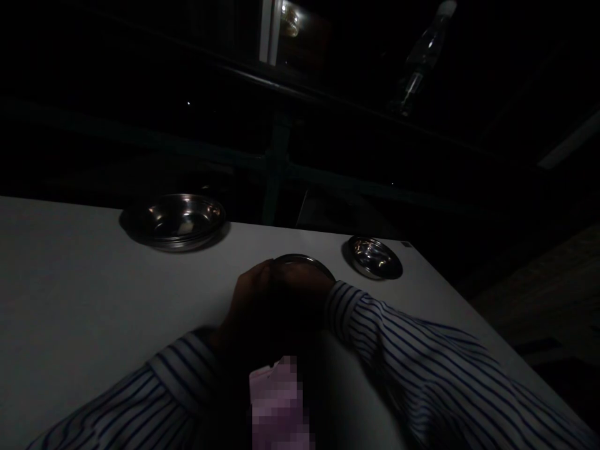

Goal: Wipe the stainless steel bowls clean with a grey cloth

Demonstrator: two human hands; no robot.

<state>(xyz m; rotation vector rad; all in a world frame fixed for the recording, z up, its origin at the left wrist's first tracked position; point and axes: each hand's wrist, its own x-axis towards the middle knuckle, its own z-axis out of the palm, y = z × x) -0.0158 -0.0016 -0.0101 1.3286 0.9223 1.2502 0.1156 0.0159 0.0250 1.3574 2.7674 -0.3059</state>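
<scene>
From left to right, we see the stack [175, 242] of metal bowls upright near the table's far edge, its nesting presumably a way of saving room on the white table [94, 281]. At the centre, nearest the wearer, lies the middle bowl [300, 255], largely covered by both hands; we judge that its place before the body lets either hand reach it easily. The right bowl [375, 259] rests apart, open side up, near the far right corner, where we take it to be out of the forearms' way.

As to pose, we note the left hand [250, 287] entering from the lower left, its back raised and its wrist angled inward to the near left side of the middle bowl's rim. The right hand [304, 290] comes from the lower right and turns inward across that bowl, just beside the left. Both striped sleeves converge on the midline. Shadow hides the fingers of each hand, so we cannot tell whether they are spread, narrowed or closed on the rim.
</scene>
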